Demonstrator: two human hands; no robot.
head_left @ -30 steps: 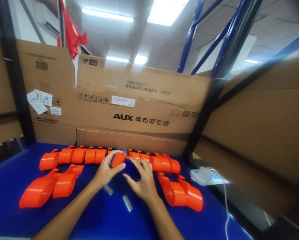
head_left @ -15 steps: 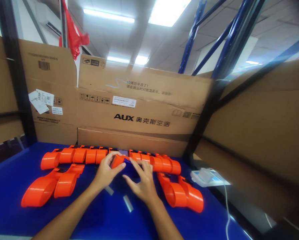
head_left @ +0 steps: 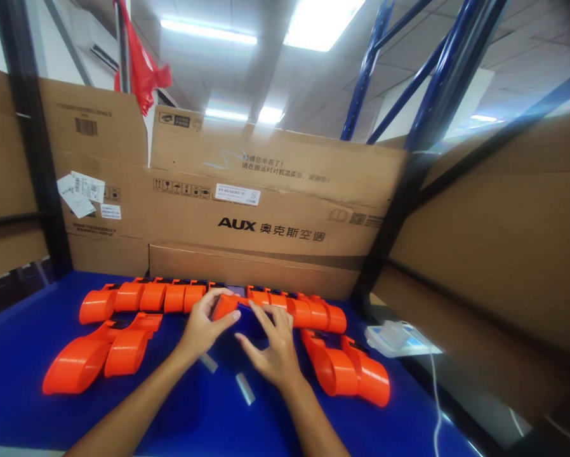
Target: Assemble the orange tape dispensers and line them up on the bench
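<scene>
Between my hands, above the blue tabletop (head_left: 180,412), is an orange plastic loop (head_left: 224,307) like the others around it. A dark blue patch borders its right side; I cannot tell whether it is part of the piece or shaded tabletop. My left hand (head_left: 204,324) is closed on the loop, thumb in front and fingers behind. My right hand (head_left: 273,343) has thumb and fingers spread apart, with the index fingertip by the loop's right edge. Below the hands lie two small pale strips, one (head_left: 245,388) in the open and another (head_left: 209,362) beside my left wrist.
Behind the hands runs a row of orange loops (head_left: 152,296) with black parts. More orange loops (head_left: 75,365) lie at left, others (head_left: 373,379) at right. A white power strip (head_left: 404,339) with a cable sits by the right edge. A cardboard wall (head_left: 266,212) closes the back.
Almost nothing has changed. The whole view has shifted very slightly, while both hands keep the same pose at the orange loop.
</scene>
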